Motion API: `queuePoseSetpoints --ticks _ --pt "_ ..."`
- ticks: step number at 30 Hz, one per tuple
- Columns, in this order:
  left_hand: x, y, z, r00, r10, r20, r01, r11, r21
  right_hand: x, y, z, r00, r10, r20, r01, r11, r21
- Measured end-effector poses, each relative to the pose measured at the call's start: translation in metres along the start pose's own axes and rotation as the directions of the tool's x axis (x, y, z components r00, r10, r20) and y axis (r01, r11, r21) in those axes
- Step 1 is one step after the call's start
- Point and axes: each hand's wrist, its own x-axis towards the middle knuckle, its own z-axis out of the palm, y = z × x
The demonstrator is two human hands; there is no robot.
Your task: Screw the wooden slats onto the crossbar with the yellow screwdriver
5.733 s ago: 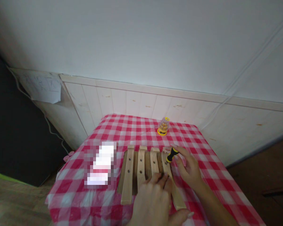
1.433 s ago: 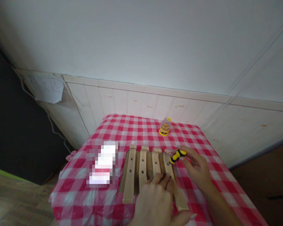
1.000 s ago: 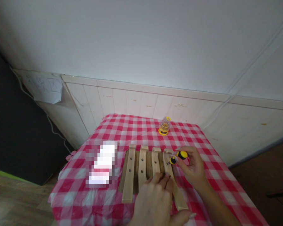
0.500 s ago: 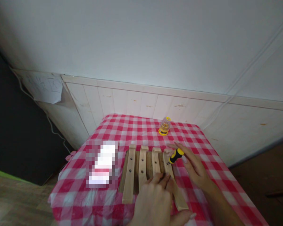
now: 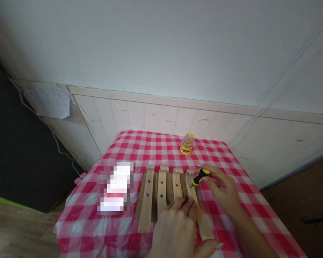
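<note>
Several pale wooden slats (image 5: 161, 193) lie side by side across a darker wooden board on the table. My left hand (image 5: 174, 229) sits over the near end of the rightmost slat (image 5: 198, 211), with fingers on it and the thumb beyond its right side. My right hand (image 5: 222, 188) is shut on a small yellow-and-black screwdriver (image 5: 200, 176). The screwdriver's tip is at a hole near the far end of that slat, though the tip itself is hard to see.
A red-and-white checked tablecloth (image 5: 161, 154) covers the table. A yellow-based screwdriver bit holder (image 5: 187, 143) stands beyond the slats, and a pixelated white package (image 5: 115, 187) lies to their left. White panelling rises behind the table, with floor below its edges.
The screwdriver handle has twisted and tilted in my right fingers across the earlier frames. My left hand has stayed on the slat. The view has shifted slightly.
</note>
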Motion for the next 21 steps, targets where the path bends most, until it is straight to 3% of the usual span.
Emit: queuePoseSetpoints --ticks 13,21 --pt "0.000 0.002 -0.003 1.000 -0.021 0.017 0.022 0.999 -0.042 -0.002 -0.015 0.011 0.971 -0.099 -0.219 0.067 0.987 -0.149" --pt "0.000 0.004 -0.007 0.999 -0.035 0.030 0.037 0.997 -0.066 -0.001 -0.015 0.016 0.961 -0.131 -0.245 0.084 0.977 -0.195"
